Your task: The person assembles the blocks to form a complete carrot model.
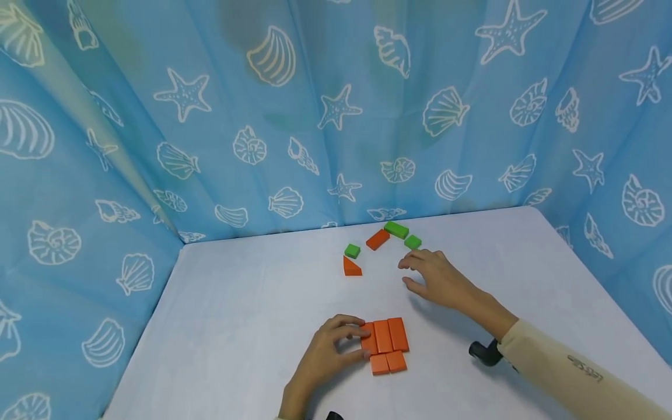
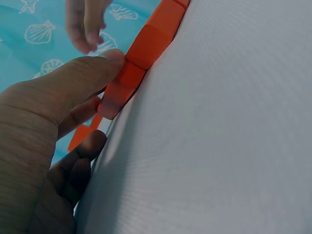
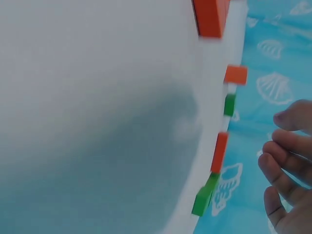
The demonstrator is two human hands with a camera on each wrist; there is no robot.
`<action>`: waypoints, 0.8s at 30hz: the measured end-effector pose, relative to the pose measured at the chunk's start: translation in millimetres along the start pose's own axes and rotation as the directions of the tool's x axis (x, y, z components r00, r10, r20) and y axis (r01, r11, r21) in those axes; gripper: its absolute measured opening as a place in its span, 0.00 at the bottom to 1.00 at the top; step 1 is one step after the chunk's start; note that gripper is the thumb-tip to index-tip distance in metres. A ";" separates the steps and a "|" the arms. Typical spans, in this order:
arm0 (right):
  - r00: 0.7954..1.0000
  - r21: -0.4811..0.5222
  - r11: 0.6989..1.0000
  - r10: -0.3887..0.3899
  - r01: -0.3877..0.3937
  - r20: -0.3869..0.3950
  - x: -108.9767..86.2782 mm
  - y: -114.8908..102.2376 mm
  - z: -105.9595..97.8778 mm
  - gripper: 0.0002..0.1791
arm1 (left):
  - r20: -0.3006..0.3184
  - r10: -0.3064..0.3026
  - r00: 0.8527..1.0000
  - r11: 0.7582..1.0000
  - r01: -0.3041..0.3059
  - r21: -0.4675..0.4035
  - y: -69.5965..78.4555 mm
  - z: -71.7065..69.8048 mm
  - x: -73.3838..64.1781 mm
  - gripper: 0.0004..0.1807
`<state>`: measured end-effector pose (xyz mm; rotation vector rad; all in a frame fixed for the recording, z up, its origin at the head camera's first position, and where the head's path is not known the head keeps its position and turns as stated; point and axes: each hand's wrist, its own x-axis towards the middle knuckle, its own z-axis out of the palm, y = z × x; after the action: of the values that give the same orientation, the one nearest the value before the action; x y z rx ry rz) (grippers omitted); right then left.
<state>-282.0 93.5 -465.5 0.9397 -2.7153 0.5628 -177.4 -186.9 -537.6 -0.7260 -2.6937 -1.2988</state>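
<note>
Curtain (image 1: 210,146): blue, white shells + starfish; beyond table & at both sides.
Table (image 1: 252,303): white top, all blks on it.
R arm (image 1: 569,364): risk: black wrist unit (image 1: 487,353) hangs low, could knock orange set if forearm sweeps L. Pose: in from near R, slants far-L, cream sleeve, hand raised off table.
R hand (image 1: 438,280): risk: R small gr. blk just beyond fingers; low or overlong reach might nudge it. Pose: palm down-ish, fingers loosely bent, slightly spread, thumb apart; pinching nothing.
L hand (image 1: 328,353): risk: uneven squeeze or drag could skew the set. Pose: in from near L, low; thumb + fingers curved round L orange blk (image 1: 372,344), thumb at near end, index at far end; looks like light pinch, pressure can't tell.
Orange set (image 1: 383,336): mid-near table, R of L hand; 3 long blks side by side, 2 small ones along near edge. Rows slightly out of line; a bump would prob. widen gaps.
Long gr. blk (image 1: 396,229): far edge, farthest of the loose ones.
Far orange blk (image 1: 378,239): just near-L of long gr., tilted; easily hit w/ it.
Orange triangle (image 1: 352,267): far-mid, L of R hand, well apart from set.
L small gr. blk (image 1: 352,251): just beyond triangle.
R small gr. blk (image 1: 412,241): near-R of long gr.
</note>
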 end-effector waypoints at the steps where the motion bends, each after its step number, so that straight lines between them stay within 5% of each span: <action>1: 1.000 -0.007 1.000 0.002 -0.002 0.003 6.8 3.1 0.1 0.15 | 0.000 0.003 1.000 1.000 -0.003 0.000 -0.5 0.1 0.0 0.17; 13: 0.996 -0.124 0.992 0.029 -0.019 0.082 78.9 29.6 28.3 0.22 | 0.001 -0.012 1.000 1.000 0.012 -0.017 -2.9 3.5 -4.1 0.16; 24: 0.993 -0.172 0.984 0.064 -0.046 0.101 110.0 45.4 49.8 0.22 | 0.017 -0.036 0.999 0.999 0.036 -0.018 -1.6 1.5 -1.1 0.16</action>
<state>-399.4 45.1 -488.4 0.8769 -2.8373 0.2917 -176.8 -187.1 -540.0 -0.6964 -2.7237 -1.3322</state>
